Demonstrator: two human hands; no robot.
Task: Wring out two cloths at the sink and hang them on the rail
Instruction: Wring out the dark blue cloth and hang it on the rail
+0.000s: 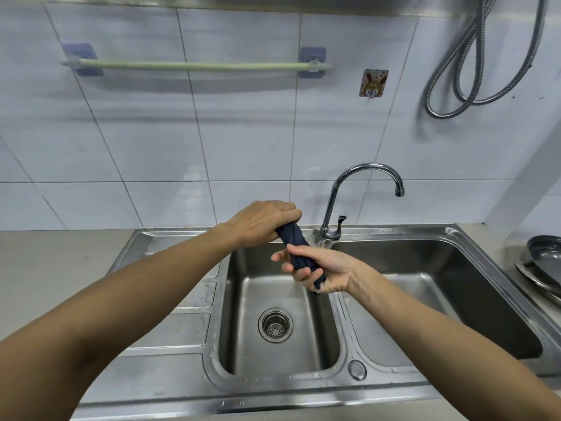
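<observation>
A dark navy cloth (pixel 295 238), twisted into a tight rope, is held above the left basin of the steel double sink (pixel 212 344). My left hand (pixel 261 221) grips its upper end, knuckles up. My right hand (pixel 318 268) grips its lower end, and a short tail of cloth sticks out below the palm. A pale green rail (pixel 194 66) runs along the tiled wall above, held by two purple brackets, with nothing hanging on it. Only one cloth is in view.
A chrome gooseneck tap (pixel 358 183) stands behind the divider, its spout over the right basin. A drain strainer (pixel 275 325) sits in the left basin. Steel dishes (pixel 543 262) are stacked at the right edge. A metal hose (pixel 473 56) and a small hook (pixel 374 83) hang on the wall.
</observation>
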